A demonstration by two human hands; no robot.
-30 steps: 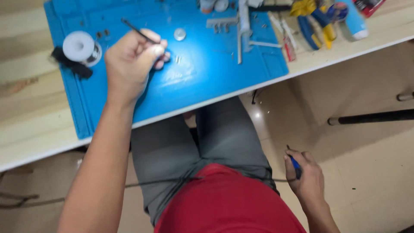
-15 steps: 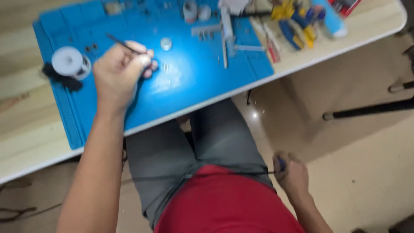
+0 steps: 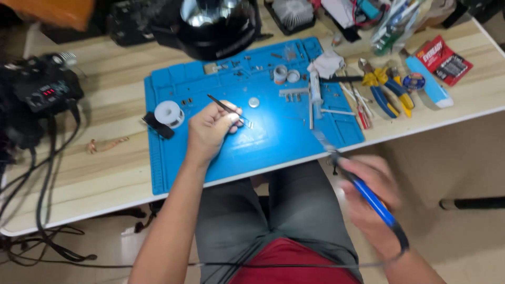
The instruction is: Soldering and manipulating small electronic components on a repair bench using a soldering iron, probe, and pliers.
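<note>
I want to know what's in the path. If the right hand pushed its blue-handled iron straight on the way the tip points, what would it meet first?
Likely the near edge of the blue mat, just beyond the iron in the right hand; motion blur leaves height unclear.

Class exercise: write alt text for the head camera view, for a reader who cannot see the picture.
Seen from above, a seated person's left hand holds tweezers over a blue work mat on a wooden table, while the blurred right hand grips a blue-handled soldering iron near the table's edge. A solder spool, pliers and small parts lie around.
</note>
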